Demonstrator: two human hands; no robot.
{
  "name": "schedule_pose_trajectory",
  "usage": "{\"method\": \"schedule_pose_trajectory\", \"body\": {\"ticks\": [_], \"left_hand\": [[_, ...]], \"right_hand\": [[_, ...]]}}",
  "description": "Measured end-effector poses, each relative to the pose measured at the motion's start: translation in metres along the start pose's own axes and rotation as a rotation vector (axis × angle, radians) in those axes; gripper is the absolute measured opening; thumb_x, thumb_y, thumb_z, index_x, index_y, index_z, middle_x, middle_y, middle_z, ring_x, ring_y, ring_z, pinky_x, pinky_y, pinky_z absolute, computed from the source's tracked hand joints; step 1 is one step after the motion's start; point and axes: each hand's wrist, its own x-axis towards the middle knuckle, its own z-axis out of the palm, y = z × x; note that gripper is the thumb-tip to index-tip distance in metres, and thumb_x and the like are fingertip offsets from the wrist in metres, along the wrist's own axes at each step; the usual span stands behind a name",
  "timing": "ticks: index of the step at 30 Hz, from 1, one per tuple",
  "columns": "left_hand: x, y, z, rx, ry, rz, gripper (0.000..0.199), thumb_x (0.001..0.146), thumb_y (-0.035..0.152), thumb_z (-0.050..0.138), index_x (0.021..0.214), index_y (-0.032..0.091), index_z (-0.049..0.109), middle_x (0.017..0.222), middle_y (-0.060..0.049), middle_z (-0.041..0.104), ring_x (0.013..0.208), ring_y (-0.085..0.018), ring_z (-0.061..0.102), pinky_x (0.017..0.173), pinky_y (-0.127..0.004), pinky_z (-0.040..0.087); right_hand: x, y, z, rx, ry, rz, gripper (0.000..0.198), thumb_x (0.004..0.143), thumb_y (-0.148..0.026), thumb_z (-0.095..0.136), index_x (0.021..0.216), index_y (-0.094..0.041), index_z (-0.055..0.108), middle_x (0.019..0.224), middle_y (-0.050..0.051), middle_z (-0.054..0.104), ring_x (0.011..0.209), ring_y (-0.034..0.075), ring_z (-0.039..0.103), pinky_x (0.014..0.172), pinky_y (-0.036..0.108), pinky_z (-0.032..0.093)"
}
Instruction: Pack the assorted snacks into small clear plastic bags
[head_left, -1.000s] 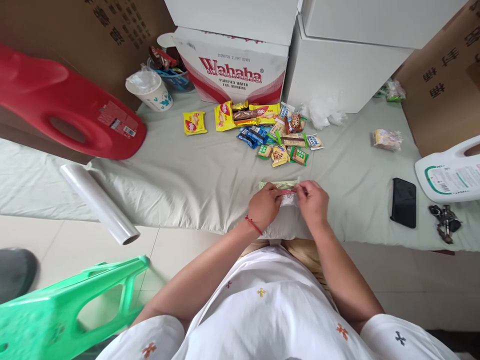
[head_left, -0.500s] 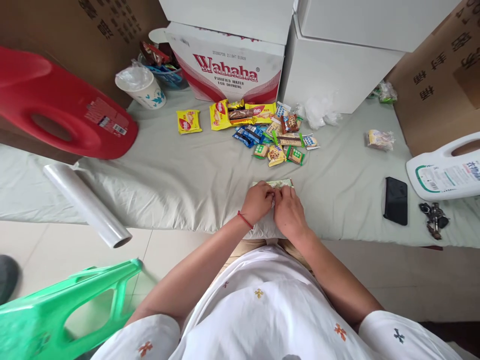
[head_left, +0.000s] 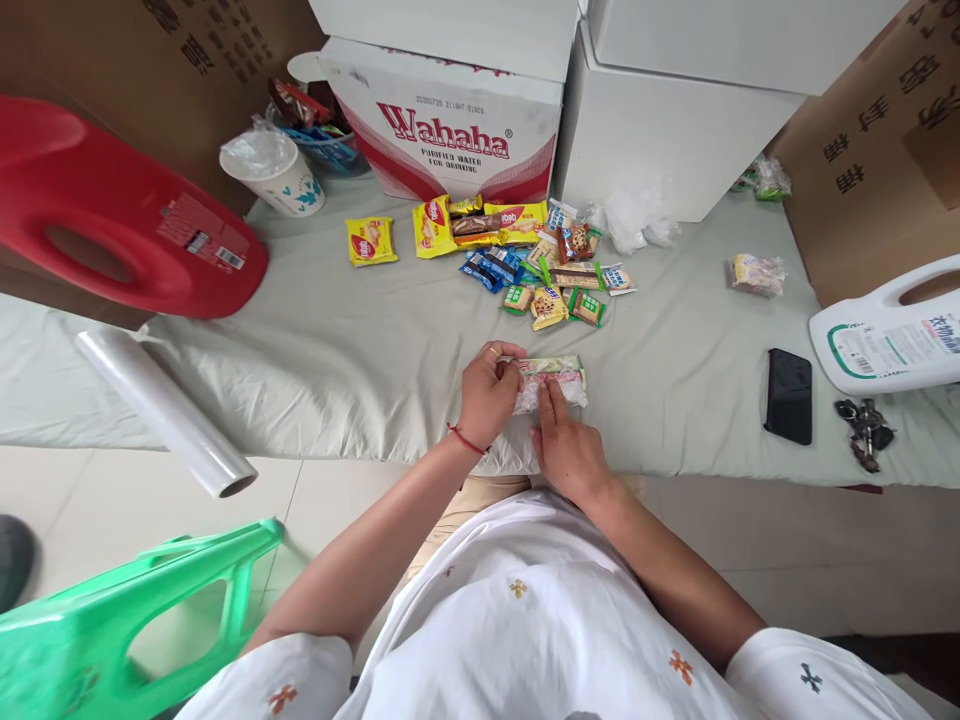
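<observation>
A small flat plastic packet (head_left: pixel 564 385), pale green along its far edge and pink and white nearer me, lies on the cloth in front of me. My left hand (head_left: pixel 486 398) is closed at the packet's left end, thumb and fingers pinching it there. Two fingers of my right hand (head_left: pixel 571 450) stretch out and rest on the packet's near part; the other fingers are bent or partly hidden. Beyond the packet lies a pile of small wrapped biscuits (head_left: pixel 550 306), with yellow snack packs (head_left: pixel 433 228) at its left and back.
To the left are a red jug (head_left: pixel 150 230), a paper cup (head_left: pixel 289 185), a clear film roll (head_left: pixel 165 410) and a green stool (head_left: pixel 67 630). A phone (head_left: pixel 789 395), keys (head_left: pixel 866 433) and a white bottle (head_left: pixel 892 340) lie right. A Wahaha box (head_left: pixel 450 130) stands behind.
My left hand has shifted left to the packet's end. My right hand has drawn slightly toward me with two fingers extended, so more of the packet shows.
</observation>
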Motion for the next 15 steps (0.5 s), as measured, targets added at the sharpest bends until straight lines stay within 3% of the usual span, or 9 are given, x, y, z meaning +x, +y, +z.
{"method": "schedule_pose_trajectory", "body": {"ticks": [2,4,6,9,12,13,15], "left_hand": [[-0.004,0.0,-0.001,0.159,-0.078,0.221,0.024,0.093,0.023,0.049,0.103,0.021,0.07,0.09,-0.004,0.073,0.087,-0.018,0.068,0.083,-0.031,0.053],[-0.005,-0.002,0.002,0.388,-0.22,0.366,0.03,0.098,0.027,0.047,0.11,0.022,0.074,0.118,-0.007,0.075,0.121,-0.024,0.062,0.108,-0.041,0.044],[-0.003,-0.008,0.005,0.586,-0.303,0.397,0.037,0.103,0.032,0.041,0.12,0.024,0.073,0.133,-0.006,0.071,0.138,-0.026,0.051,0.118,-0.049,0.034],[-0.001,-0.018,0.009,0.735,-0.304,0.418,0.045,0.108,0.034,0.031,0.133,0.027,0.068,0.143,-0.004,0.066,0.144,-0.024,0.047,0.122,-0.049,0.027],[-0.003,-0.025,0.01,0.813,-0.282,0.484,0.044,0.108,0.039,0.034,0.141,0.029,0.061,0.148,-0.006,0.062,0.145,-0.025,0.046,0.123,-0.052,0.022],[-0.004,-0.027,0.01,0.837,-0.276,0.501,0.043,0.108,0.04,0.037,0.143,0.03,0.06,0.149,-0.006,0.061,0.145,-0.026,0.045,0.123,-0.054,0.021],[-0.006,-0.029,0.012,0.873,-0.271,0.525,0.043,0.107,0.04,0.039,0.144,0.029,0.058,0.15,-0.008,0.06,0.145,-0.029,0.045,0.123,-0.056,0.021]], "right_hand": [[0.002,-0.004,0.0,0.007,-0.026,0.016,0.066,0.099,-0.026,0.044,0.163,-0.015,0.031,0.167,0.024,0.028,0.074,0.025,0.071,0.06,0.04,0.06],[0.003,-0.005,0.0,0.046,-0.058,0.022,0.065,0.099,-0.026,0.043,0.162,-0.011,0.034,0.165,0.028,0.031,0.078,0.028,0.072,0.063,0.043,0.06],[0.002,-0.001,-0.001,0.18,-0.063,-0.022,0.065,0.098,-0.027,0.048,0.159,-0.008,0.037,0.162,0.03,0.037,0.086,0.03,0.073,0.071,0.045,0.061],[-0.004,0.022,-0.006,0.592,-0.049,-0.095,0.06,0.098,-0.034,0.052,0.155,-0.018,0.046,0.145,0.021,0.059,0.072,0.021,0.07,0.068,0.038,0.061],[-0.006,0.056,-0.015,0.873,0.119,0.048,0.046,0.105,-0.041,0.041,0.143,-0.024,0.059,0.106,0.007,0.076,0.051,0.013,0.058,0.053,0.029,0.054],[-0.004,0.067,-0.019,0.857,0.216,0.103,0.044,0.106,-0.042,0.039,0.137,-0.024,0.064,0.1,0.006,0.076,0.056,0.014,0.061,0.056,0.03,0.055],[0.005,0.081,-0.025,0.698,0.338,0.086,0.04,0.106,-0.04,0.041,0.128,-0.024,0.07,0.11,0.008,0.076,0.087,0.02,0.071,0.08,0.037,0.06]]}}
